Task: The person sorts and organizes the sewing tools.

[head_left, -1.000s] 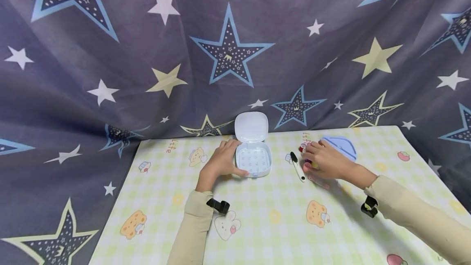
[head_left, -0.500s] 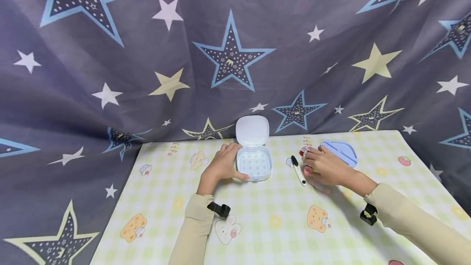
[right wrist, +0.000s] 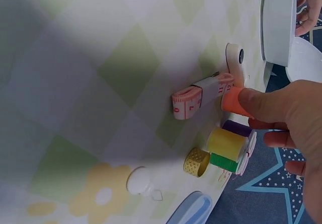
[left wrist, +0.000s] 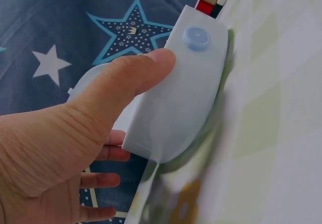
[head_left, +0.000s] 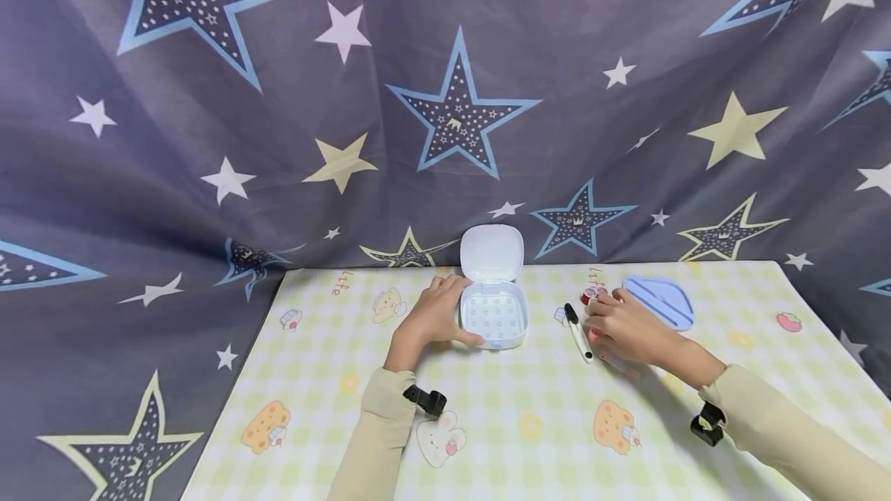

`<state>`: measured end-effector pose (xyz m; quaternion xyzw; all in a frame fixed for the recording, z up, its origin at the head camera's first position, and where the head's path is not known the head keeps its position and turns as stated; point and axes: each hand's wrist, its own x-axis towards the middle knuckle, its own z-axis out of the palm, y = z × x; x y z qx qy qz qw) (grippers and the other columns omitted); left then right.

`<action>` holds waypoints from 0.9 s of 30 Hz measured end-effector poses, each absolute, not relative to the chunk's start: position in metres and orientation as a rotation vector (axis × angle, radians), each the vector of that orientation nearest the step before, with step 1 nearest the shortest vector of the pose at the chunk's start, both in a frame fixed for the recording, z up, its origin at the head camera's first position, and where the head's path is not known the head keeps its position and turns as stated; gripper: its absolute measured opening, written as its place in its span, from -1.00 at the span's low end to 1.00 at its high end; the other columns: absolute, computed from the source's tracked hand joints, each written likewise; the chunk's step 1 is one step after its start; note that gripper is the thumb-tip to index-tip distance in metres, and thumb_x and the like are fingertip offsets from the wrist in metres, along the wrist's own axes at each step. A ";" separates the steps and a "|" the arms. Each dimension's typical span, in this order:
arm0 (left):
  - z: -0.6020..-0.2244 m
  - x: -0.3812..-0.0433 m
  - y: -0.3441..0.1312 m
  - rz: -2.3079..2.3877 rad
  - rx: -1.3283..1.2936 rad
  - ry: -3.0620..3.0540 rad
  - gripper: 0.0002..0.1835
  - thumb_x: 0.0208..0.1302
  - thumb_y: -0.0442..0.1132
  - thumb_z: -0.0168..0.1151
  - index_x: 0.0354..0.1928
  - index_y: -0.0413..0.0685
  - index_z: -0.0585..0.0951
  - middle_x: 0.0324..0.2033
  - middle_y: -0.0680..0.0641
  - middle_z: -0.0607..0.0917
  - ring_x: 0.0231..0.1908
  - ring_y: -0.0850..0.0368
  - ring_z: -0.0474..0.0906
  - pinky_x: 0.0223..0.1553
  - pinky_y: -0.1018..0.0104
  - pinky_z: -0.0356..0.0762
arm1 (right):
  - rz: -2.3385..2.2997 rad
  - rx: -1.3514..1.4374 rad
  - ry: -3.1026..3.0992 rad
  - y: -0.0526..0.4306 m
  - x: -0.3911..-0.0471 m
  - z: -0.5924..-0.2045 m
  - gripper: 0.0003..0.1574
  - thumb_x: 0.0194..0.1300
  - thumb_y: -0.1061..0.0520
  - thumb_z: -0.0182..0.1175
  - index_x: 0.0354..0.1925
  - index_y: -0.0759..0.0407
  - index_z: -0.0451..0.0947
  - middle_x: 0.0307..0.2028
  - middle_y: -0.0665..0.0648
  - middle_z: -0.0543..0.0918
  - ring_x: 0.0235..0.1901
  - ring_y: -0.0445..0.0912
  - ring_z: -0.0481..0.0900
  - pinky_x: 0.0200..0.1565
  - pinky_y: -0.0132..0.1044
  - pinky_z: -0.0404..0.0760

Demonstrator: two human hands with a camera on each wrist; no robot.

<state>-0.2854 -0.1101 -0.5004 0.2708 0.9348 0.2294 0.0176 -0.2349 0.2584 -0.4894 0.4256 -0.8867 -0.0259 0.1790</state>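
Observation:
A pale blue plastic box stands on the table with its lid raised. My left hand grips its left side, thumb on the front wall near a round blue button. To the right, my right hand pinches an orange thread spool, the thumb on it and the other fingers partly hidden. A rolled tape measure lies beside that spool. Yellow, purple and green thread spools and a gold thimble are close by.
Left of my right hand lies a white tool with a black tip. A blue tray-like piece sits behind that hand. A small white, partly clear item is near the thimble. The starry cloth hangs behind the table's far edge.
The head view has shifted slightly, moving the scene down and right. My right fingers have drawn back a little from the red-ended spool, and the yellow spool is now hidden there. My left hand keeps its grip.

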 end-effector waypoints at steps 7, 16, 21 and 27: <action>-0.505 -0.283 -0.107 0.723 0.789 2.907 0.20 -0.26 0.31 0.66 0.45 -0.04 0.36 0.33 -0.06 0.50 0.25 -0.08 0.36 0.31 -0.04 0.38 | -0.061 1.203 -2.533 0.260 -0.233 -0.487 -0.65 -0.09 0.04 0.61 -0.30 0.05 0.72 -0.27 0.03 0.72 -0.19 -0.04 0.54 -0.12 -0.09 0.39; -0.502 -0.278 -0.112 0.770 0.759 2.888 0.18 -0.25 0.29 0.66 0.44 -0.06 0.39 0.31 -0.07 0.53 0.27 -0.09 0.36 0.34 -0.06 0.35 | -0.024 1.208 -2.567 0.256 -0.237 -0.482 -0.68 -0.06 0.06 0.60 -0.30 0.05 0.72 -0.30 -0.01 0.74 -0.20 -0.06 0.57 -0.09 -0.07 0.41; -0.500 -0.279 -0.115 0.776 0.753 2.881 0.19 -0.26 0.28 0.67 0.45 -0.07 0.38 0.33 -0.07 0.51 0.27 -0.09 0.36 0.34 -0.08 0.35 | -0.023 1.183 -2.590 0.252 -0.239 -0.483 -0.72 -0.04 0.06 0.59 -0.34 0.03 0.71 -0.32 -0.03 0.73 -0.22 -0.06 0.56 -0.10 -0.08 0.41; -0.499 -0.285 -0.110 0.740 0.799 2.867 0.21 -0.25 0.30 0.66 0.47 -0.06 0.36 0.34 -0.08 0.51 0.25 -0.09 0.37 0.33 -0.05 0.36 | 0.022 1.158 -2.589 0.254 -0.236 -0.486 -0.75 -0.06 0.13 0.59 -0.42 0.02 0.68 -0.38 -0.03 0.68 -0.27 -0.07 0.53 -0.13 -0.09 0.40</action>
